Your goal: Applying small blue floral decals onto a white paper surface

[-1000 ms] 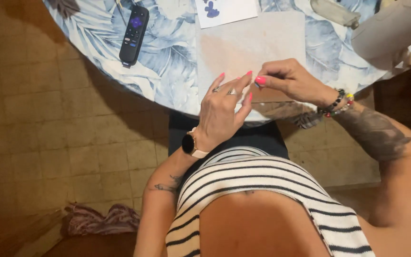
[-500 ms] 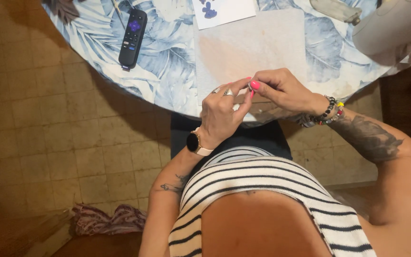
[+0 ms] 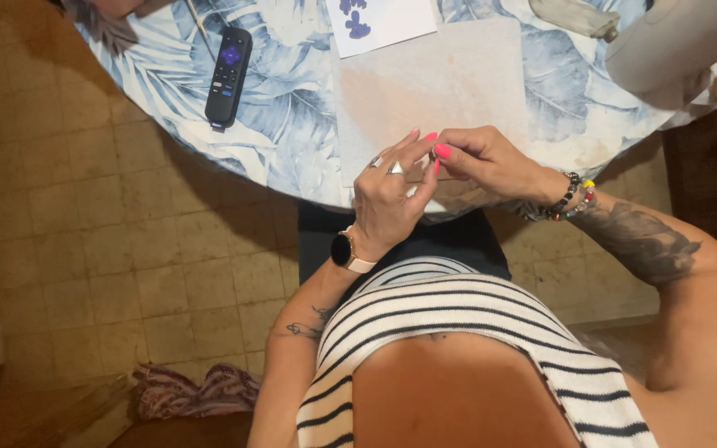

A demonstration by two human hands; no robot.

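My left hand point(image 3: 387, 195) and my right hand point(image 3: 487, 162) meet at the near edge of a round table with a blue leaf-print cloth point(image 3: 284, 124). Their fingertips pinch together around something very small and dark point(image 3: 433, 154); what it is cannot be made out. Both hands hover over a pale translucent sheet point(image 3: 433, 83) lying on the cloth. The left wrist carries a watch, the right wrist beaded bracelets.
A black remote control point(image 3: 228, 76) lies on the table to the left. A white paper with blue shapes point(image 3: 379, 21) sits at the far edge. A beige rounded object point(image 3: 678, 41) stands at the right. Tiled floor lies left; a patterned cloth point(image 3: 197, 390) is on it.
The left hand's fingers have curled in from a spread pose, and both hands have closed together at the fingertips. The view has shifted slightly.
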